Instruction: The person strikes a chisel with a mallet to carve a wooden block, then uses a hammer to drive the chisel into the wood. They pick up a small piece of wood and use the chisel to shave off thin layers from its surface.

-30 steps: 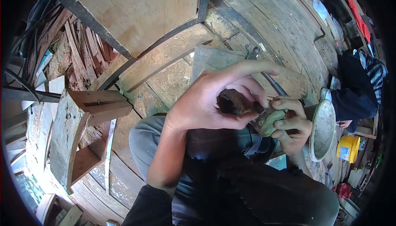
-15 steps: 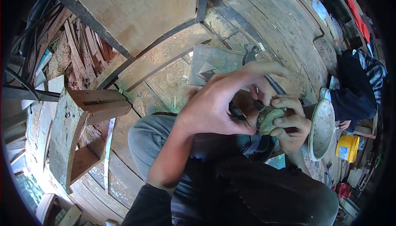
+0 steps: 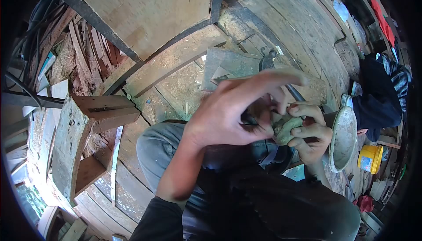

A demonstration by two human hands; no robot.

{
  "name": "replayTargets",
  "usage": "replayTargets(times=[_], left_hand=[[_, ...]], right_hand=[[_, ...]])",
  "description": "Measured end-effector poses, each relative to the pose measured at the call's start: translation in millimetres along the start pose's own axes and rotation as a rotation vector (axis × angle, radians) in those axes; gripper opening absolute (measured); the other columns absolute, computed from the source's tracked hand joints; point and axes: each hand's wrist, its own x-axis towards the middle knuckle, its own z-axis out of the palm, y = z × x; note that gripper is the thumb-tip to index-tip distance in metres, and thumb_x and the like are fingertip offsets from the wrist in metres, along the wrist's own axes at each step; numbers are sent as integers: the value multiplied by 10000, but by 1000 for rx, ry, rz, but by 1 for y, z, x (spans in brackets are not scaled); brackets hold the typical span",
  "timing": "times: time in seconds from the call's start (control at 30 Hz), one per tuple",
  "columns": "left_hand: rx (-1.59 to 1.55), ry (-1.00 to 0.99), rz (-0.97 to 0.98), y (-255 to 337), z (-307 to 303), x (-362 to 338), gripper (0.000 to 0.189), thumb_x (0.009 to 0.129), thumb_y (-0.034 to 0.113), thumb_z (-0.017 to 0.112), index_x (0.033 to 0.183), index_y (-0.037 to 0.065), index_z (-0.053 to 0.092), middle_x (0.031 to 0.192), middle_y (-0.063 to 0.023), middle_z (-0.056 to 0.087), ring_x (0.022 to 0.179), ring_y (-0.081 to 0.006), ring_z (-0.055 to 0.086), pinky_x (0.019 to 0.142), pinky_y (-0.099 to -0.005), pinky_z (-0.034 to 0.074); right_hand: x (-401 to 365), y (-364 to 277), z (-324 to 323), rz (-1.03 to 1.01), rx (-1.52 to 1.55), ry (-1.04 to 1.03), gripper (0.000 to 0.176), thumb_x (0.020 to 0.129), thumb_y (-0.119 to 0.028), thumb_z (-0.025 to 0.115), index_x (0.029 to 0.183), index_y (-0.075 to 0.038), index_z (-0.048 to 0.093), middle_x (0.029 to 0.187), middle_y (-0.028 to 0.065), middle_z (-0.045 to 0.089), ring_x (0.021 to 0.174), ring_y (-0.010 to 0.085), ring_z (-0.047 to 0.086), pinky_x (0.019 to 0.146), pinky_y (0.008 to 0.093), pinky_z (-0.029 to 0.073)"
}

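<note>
My right hand [image 3: 313,136] has its fingers wrapped round a grey-green lump [image 3: 286,131], whose exact kind I cannot make out. Above my lap, my left hand [image 3: 235,111] is right beside the lump's left side. Its index finger is stretched out, while the other fingers bend in towards the thumb. Motion smears those fingers, so whether anything small is between them is hidden. Behind the hands, a hammer [image 3: 295,93] with a dark handle lies by a flat grey board [image 3: 233,61].
A wooden frame piece [image 3: 66,146] stands on the left. A large wooden panel [image 3: 149,12] with dark edging is at the top. To my right are a pale round basin [image 3: 343,140] and a yellow bucket [image 3: 370,158]. Another person's dark clothing [image 3: 378,91] shows at the far right.
My left hand's fingers have shifted slightly and are more blurred; the small dark thing seen by its fingertips no longer shows clearly. My right hand still holds the lump in about the same place.
</note>
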Motion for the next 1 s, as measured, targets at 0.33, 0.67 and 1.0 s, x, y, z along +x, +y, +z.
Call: replayTargets(times=[0.33, 0.67, 1.0], left_hand=[[-295, -37, -53, -7, -24, 0, 830, 726, -70, 773, 1450, -73, 368, 1096, -158, 697, 927, -201, 702, 859, -332, 549], [-293, -135, -169, -8, -18, -3, 758, 725, -45, 825, 1387, -93, 459, 921, -94, 751, 883, -168, 715, 871, -319, 531], [-56, 12, -103, 2, -6, -3, 480, 695, -84, 784, 1162, -66, 676, 784, -56, 735, 751, -129, 714, 699, -265, 569]], right_hand=[[0, -1, 1, 38, 35, 30, 209, 779, -136, 832, 951, -44, 756, 1214, 220, 625, 1136, 322, 612, 965, 406, 518], [0, 1, 4, 11, 82, -44, 211, 770, -171, 842, 950, -83, 775, 1184, 181, 662, 1084, 315, 615, 943, 432, 480], [-2, 3, 2, 17, 108, -44, 215, 759, -158, 848, 945, -81, 774, 1206, 180, 652, 1123, 319, 597, 955, 437, 485]])
